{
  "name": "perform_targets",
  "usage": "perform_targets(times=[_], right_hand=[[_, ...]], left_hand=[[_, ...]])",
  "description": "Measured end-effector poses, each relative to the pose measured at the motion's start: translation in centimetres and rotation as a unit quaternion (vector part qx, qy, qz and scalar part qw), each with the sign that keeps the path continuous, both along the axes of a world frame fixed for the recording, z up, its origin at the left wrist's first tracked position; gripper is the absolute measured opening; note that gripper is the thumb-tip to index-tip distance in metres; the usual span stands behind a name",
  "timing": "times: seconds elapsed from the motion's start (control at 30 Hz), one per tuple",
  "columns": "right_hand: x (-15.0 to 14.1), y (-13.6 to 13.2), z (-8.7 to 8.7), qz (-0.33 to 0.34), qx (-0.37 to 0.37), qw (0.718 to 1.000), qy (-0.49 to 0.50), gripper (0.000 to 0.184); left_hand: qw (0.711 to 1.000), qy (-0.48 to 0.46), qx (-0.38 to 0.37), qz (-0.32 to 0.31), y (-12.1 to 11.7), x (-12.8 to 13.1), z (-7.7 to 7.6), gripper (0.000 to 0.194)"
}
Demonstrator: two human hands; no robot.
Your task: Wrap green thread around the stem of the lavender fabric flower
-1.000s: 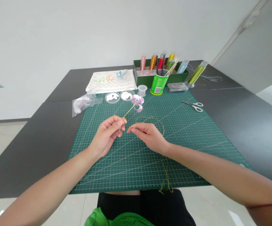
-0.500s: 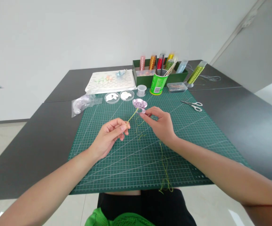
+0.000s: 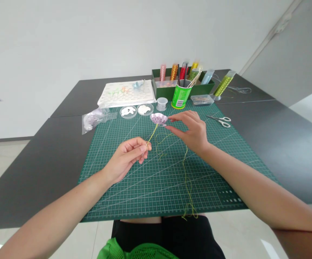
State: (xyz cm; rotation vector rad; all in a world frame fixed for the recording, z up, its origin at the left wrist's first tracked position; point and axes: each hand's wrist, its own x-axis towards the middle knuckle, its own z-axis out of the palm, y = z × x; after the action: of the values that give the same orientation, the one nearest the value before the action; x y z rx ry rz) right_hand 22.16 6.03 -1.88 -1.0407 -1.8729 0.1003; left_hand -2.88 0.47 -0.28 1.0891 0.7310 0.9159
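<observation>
My left hand pinches the thin green stem of a lilac artificial flower, holding it tilted above the green cutting mat. The layered petals face away and up at the stem's far end. At the flower's right edge is my right hand, its thumb and forefinger apart, one on either side of the outer petals. The thumb tip is at the lowest petal; whether it touches cannot be made out. Loose green thread trails over the mat to its front edge.
Behind the hands stand two dishes of white pieces, a small lidded tub, a green can and a box of thread spools. Scissors lie right, a plastic bag left. White sheets lie at the back.
My right fingers have parted from their pinch on the lower petal, and the hand has risen and shifted right. The flower has tipped slightly; my left hand keeps the stem.
</observation>
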Motion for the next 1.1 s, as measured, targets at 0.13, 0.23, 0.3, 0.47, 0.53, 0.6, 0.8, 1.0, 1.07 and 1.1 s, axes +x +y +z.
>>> perform_targets(times=[0.13,0.23,0.3,0.47,0.53,0.6,0.8,1.0,1.07,1.1], right_hand=[[-0.9,-0.2,-0.6,0.119,-0.137,0.979,0.095,0.060],[-1.5,-0.6,-0.8,0.146,-0.205,0.958,0.134,0.063],[-1.6,-0.7,-0.8,0.135,-0.210,0.958,0.141,0.048],[-1.0,-0.8,0.0,0.086,-0.175,0.976,0.100,0.022],[-0.6,-0.8,0.4,0.065,-0.160,0.983,0.069,0.018],[-0.3,-0.8,0.6,0.049,-0.144,0.987,0.049,0.017],[-0.6,-0.1,-0.1,0.117,-0.229,0.959,0.121,0.031],[-2.3,-1.3,-0.6,0.308,-0.431,0.846,0.057,0.030],[-3.1,-2.4,-0.4,0.385,-0.426,0.814,0.092,0.038],[-3.5,-3.0,-0.4,0.415,-0.426,0.795,0.123,0.044]], left_hand=[[1.000,0.001,-0.002,-0.007,0.0,0.1,0.2,0.024],[1.000,0.007,-0.004,-0.012,0.0,0.2,0.1,0.023],[1.000,0.010,-0.004,-0.016,0.0,0.2,0.1,0.023],[0.999,0.012,-0.010,-0.029,0.0,0.2,-0.2,0.023],[0.999,0.013,-0.013,-0.031,-0.1,0.2,-0.3,0.022],[0.999,0.015,-0.015,-0.035,-0.1,0.2,-0.4,0.022],[1.000,0.011,0.002,-0.022,-0.1,0.1,-0.1,0.023],[0.995,0.059,0.084,0.006,-0.1,-0.1,-0.1,0.022],[0.991,0.079,0.108,0.003,-0.1,0.0,0.0,0.022],[0.988,0.090,0.123,0.002,-0.2,0.0,0.1,0.022]])
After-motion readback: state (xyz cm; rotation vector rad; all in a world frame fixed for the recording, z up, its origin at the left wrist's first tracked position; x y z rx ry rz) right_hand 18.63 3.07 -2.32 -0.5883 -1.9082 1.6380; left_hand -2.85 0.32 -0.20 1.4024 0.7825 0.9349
